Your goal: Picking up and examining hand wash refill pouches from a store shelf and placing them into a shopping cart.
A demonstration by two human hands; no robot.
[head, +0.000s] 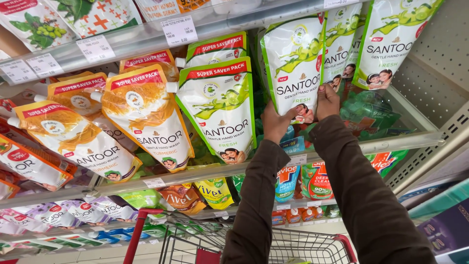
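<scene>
We see both arms reaching up and away from us, in dark brown sleeves, toward a shop shelf.

Left hand point(276, 123): raised, back of hand toward us, fingers curled onto the lower edge of a green-and-white refill pouch point(293, 63). It grasps the pouch's bottom left corner.

Right hand point(327, 102): just right of the left, slightly higher, fingers pinched on the same pouch's bottom right corner. Both hands clasp it.

The pouch stands upright on the upper shelf point(405, 142), right of centre, touching more green pouches point(398, 41) to its right. Left of it, another green pouch point(220, 110) with a white spout; further left, orange pouches point(146, 115) lean in a row. Price tags point(180, 30) hang on the rail above. Near us, below the arms, a wire cart point(293, 247) with red trim.
</scene>
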